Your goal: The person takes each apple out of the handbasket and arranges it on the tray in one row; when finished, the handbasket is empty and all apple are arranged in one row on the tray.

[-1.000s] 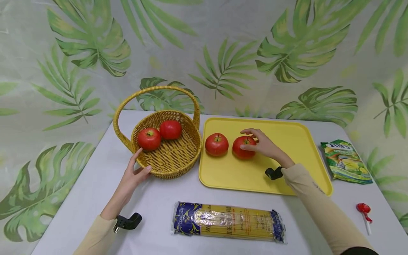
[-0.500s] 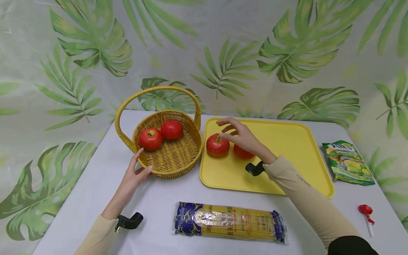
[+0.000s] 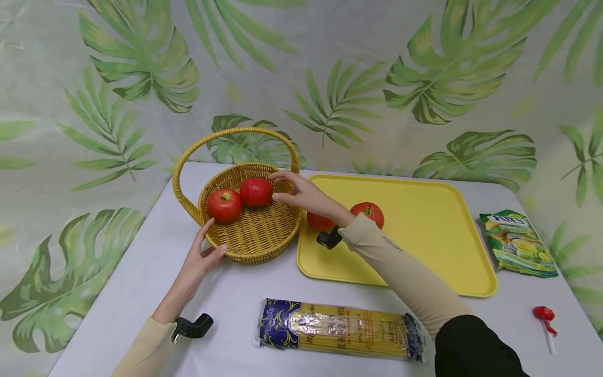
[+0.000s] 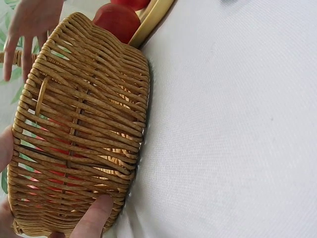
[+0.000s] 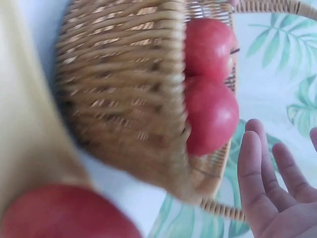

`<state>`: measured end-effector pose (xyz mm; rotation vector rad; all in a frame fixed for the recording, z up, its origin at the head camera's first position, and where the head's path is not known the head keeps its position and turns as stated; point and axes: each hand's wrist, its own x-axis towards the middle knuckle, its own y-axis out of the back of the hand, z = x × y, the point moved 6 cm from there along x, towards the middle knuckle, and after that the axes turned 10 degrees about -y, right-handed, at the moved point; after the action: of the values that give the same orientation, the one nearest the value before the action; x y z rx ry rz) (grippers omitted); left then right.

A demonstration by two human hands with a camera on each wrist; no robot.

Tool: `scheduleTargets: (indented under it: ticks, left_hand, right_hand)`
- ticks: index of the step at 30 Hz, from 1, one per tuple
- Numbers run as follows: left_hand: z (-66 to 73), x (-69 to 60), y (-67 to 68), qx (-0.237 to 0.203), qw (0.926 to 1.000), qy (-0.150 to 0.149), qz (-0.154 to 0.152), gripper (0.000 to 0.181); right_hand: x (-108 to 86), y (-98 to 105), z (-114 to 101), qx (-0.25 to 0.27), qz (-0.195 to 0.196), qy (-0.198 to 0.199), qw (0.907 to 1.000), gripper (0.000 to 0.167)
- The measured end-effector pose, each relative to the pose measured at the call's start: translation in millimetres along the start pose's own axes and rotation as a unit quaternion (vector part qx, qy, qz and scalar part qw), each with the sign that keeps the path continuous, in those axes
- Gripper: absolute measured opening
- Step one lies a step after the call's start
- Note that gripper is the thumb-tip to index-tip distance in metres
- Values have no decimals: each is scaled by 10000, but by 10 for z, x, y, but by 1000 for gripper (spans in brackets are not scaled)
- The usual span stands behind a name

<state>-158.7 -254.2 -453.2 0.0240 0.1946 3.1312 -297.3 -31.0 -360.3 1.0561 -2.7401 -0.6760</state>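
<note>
The wicker basket (image 3: 264, 230) holds two red apples, a left one (image 3: 224, 205) and a right one (image 3: 256, 191). My left hand (image 3: 195, 264) grips the basket's front-left rim; in the left wrist view a finger (image 4: 94, 218) lies against the woven wall. Over the basket's right rim, beside the right apple, my right hand (image 3: 308, 196) is open and holds nothing. The right wrist view shows its fingers (image 5: 250, 168) spread apart from the apples (image 5: 210, 116). On the yellow tray (image 3: 424, 235) are two more apples, one (image 3: 369, 212) partly behind the right sleeve, the other (image 3: 319, 222) partly under the wrist.
A spaghetti pack (image 3: 348, 330) lies at the front of the white table, partly beside the right sleeve. Right of the tray are a green FOX'S bag (image 3: 518, 243) and a red lollipop (image 3: 544, 314). The basket's tall handle (image 3: 235, 131) arches over it.
My right hand has moved left from the tray's right apple, across the other apple, to the basket, carrying nothing. My left hand has stayed on the rim.
</note>
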Motion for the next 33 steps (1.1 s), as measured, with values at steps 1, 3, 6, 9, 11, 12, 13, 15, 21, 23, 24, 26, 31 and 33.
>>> scheduleTargets:
  ticks: [1,3,6,9,11,12,13,15,21,23,24,26,31,33]
  left_hand:
    - [-3,1,0,0,10000,0,3,75]
    - [-8,3,0,9,10000,-6,2,75]
    - [-14,10,3,9,10000,-25,8,75]
    - [-17,18,6,-17,10000,-39,4,75]
    - [-18,21,9,-21,10000,-41,5,75]
    - [-18,22,10,-20,10000,-40,4,75]
    - [-18,22,10,-34,10000,-40,2,76]
    - [-18,19,10,-27,10000,-32,2,76]
    - [-18,5,12,-2,10000,-2,11,76]
    - [-21,6,14,18,10000,4,13,76]
    - [-23,7,15,21,10000,1,11,76]
    - [-27,9,15,25,10000,-10,3,76]
    - [-38,15,16,46,10000,-17,1,75]
    - [-41,16,17,71,10000,-18,13,75]
  right_hand:
    - [54,-30,-5,83,-46,-114,9999,49]
    - [154,-81,-12,255,-117,-323,9991,51]
    - [291,-141,-12,431,-181,-602,9971,55]
    - [418,-201,22,649,-304,-844,9939,60]
    - [494,-240,48,767,-398,-1005,9912,62]
    - [528,-260,62,828,-454,-1087,9896,63]
    - [554,-279,75,856,-495,-1200,9878,63]
    - [592,-315,97,802,-526,-1445,9848,62]
    - [643,-421,150,594,-548,-1990,9767,62]
    - [649,-447,153,609,-585,-2071,9747,60]
    - [651,-456,153,608,-588,-2087,9743,58]
    - [664,-468,169,581,-555,-2121,9739,51]
    - [689,-462,157,375,-364,-1847,9814,33]
    - [699,-457,154,233,-269,-1738,9841,31]
